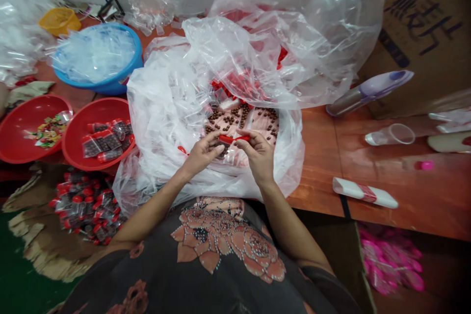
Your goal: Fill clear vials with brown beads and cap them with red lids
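My left hand (200,153) and my right hand (257,154) meet over a large clear plastic bag (154,122), pinching a small red-capped tube (231,139) between their fingertips. The tube's body is partly hidden by my fingers. Just beyond my hands, brown round pellets (230,118) lie scattered on a pink surface (265,130) inside the bag. Further red-capped tubes (239,83) lie heaped beyond them, partly veiled by folds of plastic.
To the left stand red basins (97,130) of filled tubes and sweets, a blue basin (97,59) of clear plastic, and a yellow basket (59,20). More tubes (86,208) lie on cardboard. A wooden table (368,167) holding a clear cup (390,134) extends right.
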A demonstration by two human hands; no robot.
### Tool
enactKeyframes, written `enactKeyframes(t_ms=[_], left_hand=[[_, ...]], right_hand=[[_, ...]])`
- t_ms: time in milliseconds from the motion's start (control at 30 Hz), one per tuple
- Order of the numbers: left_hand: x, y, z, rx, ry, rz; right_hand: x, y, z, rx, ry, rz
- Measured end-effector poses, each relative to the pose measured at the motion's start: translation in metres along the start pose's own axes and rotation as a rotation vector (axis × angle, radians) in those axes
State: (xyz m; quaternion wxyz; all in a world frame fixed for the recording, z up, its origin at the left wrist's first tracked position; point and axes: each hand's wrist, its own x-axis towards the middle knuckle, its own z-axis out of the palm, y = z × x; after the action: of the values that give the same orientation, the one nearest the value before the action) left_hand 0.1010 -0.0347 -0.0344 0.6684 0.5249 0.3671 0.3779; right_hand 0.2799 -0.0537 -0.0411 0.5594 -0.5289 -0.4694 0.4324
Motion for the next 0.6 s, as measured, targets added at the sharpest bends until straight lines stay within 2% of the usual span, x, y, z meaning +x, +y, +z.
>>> enactKeyframes(t_ms=[200, 400, 500, 600], left_hand=[[-0.002, -0.004, 0.004, 0.093, -0.014, 0.017], [-0.004, -0.011, 0.007, 0.038, 0.081, -0.004], [-0.002, -0.01, 0.007, -0.024, 0.087, -0.026], [0.003, -0.011, 0.011, -0.094, 0.13, -0.061]], right_hand=[[-0.001, -0.002, -0.003, -0.293, -0.218, -0.191], [-0.002, 0.005, -0.005, -0.568, -0.412, -0.37], [-0.002, 0.011, -0.003, -0.651, -0.429, -0.466], [-0.004, 0.014, 0.002, -0.682, -0.392, -0.482]])
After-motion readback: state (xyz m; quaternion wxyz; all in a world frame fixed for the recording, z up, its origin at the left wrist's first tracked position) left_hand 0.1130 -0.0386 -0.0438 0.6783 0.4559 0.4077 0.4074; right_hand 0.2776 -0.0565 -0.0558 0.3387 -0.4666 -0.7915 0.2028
